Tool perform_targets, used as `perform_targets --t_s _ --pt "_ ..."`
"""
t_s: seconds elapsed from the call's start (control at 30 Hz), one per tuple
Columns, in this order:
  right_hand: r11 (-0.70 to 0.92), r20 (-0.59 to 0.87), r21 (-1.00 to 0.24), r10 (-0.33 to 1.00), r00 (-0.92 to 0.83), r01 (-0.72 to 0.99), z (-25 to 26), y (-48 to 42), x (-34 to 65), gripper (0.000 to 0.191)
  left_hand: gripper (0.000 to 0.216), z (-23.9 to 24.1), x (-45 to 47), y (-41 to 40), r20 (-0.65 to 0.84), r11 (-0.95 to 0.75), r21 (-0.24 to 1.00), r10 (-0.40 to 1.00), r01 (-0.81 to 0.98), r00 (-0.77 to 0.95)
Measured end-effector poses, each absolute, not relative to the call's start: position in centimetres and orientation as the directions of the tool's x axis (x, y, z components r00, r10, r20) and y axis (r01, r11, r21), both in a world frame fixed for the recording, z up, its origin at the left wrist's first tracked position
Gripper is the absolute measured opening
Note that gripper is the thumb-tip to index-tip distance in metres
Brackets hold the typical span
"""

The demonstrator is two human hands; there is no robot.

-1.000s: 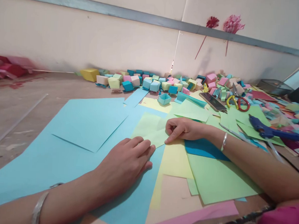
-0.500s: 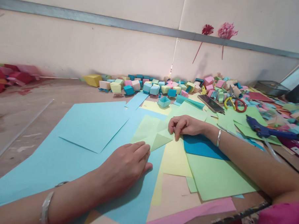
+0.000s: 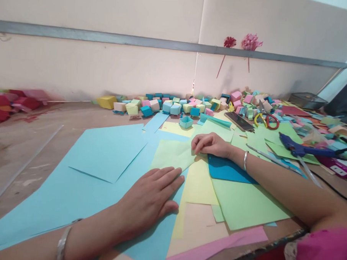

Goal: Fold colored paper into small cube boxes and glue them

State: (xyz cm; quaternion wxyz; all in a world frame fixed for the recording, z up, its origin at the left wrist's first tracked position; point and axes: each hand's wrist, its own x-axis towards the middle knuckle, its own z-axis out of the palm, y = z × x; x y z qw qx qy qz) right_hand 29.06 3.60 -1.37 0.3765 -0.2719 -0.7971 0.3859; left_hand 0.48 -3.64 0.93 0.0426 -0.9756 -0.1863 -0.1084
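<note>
A small light green sheet of paper (image 3: 171,153) lies between my hands on top of a large light blue sheet (image 3: 84,197). My left hand (image 3: 154,200) rests flat at the paper's near edge, fingers stretched out. At the paper's right side, my right hand (image 3: 211,144) has its fingers curled and pinched at the edge; the exact grip is partly hidden. Under the right wrist are a darker blue piece of paper (image 3: 229,172) and a bigger green sheet (image 3: 250,206). A loose light blue square (image 3: 109,152) lies to the left.
Many small folded paper boxes (image 3: 174,107) line the wall. To the right lie a phone (image 3: 239,121), scissors (image 3: 266,121), a blue glue gun (image 3: 305,148) and paper scraps. A pink paper strip (image 3: 220,247) runs along the table's front edge.
The raised, folded corner of the green paper now lies flatter. My left hand has spread its fingers out. The camera view has tilted up and shifted slightly right.
</note>
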Motion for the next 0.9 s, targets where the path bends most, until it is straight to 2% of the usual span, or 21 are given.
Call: perform_targets --t_s 0.07,0.13,0.2,0.27,0.37,0.5,0.73,0.8,0.9 --pt "0.617 0.509 -0.762 0.759 -0.405 0.197 -1.6 3.4 28.7 0.019 0.043 0.8 0.6 -3.5 0.183 -0.917 0.022 0.395 0.398 0.9" --pt "0.668 0.573 -0.673 0.743 -0.347 0.318 -1.8 3.2 28.2 0.031 0.037 0.8 0.6 -3.5 0.169 -0.892 0.055 0.45 0.448 0.877" --pt "0.704 0.565 -0.57 0.71 -0.42 0.424 -1.9 3.0 27.8 0.042 0.03 0.9 0.6 -3.5 0.167 -0.867 0.067 0.498 0.495 0.851" --pt "0.736 0.534 -0.498 0.676 -0.507 0.458 -1.8 2.8 27.5 0.046 0.023 1.0 0.5 -3.5 0.167 -0.834 0.07 0.55 0.547 0.818" --pt "0.765 0.513 -0.467 0.643 -0.568 0.443 -1.5 2.5 27.2 0.046 0.015 1.0 0.5 -3.4 0.18 -0.793 0.074 0.607 0.605 0.774" --pt "0.786 0.526 -0.458 0.616 -0.587 0.415 -1.4 2.3 27.2 0.048 0.014 0.7 0.4 -3.1 0.227 -0.787 0.077 0.612 0.612 0.758" --pt "0.811 0.53 -0.453 0.579 -0.619 0.37 -1.2 1.9 27.3 0.037 0.027 0.1 0.2 -2.7 0.211 -0.815 0.052 0.574 0.577 0.791" --pt "0.827 0.562 -0.413 0.561 -0.608 0.382 -1.2 1.8 27.3 0.032 0.028 -0.1 0.1 -2.6 0.237 -0.817 0.031 0.566 0.576 0.79" --pt "0.877 0.601 -0.253 0.473 -0.644 0.408 -1.0 1.6 27.3 0.023 0.029 -0.2 0.0 -2.6 0.247 -0.805 0.012 0.577 0.593 0.778"
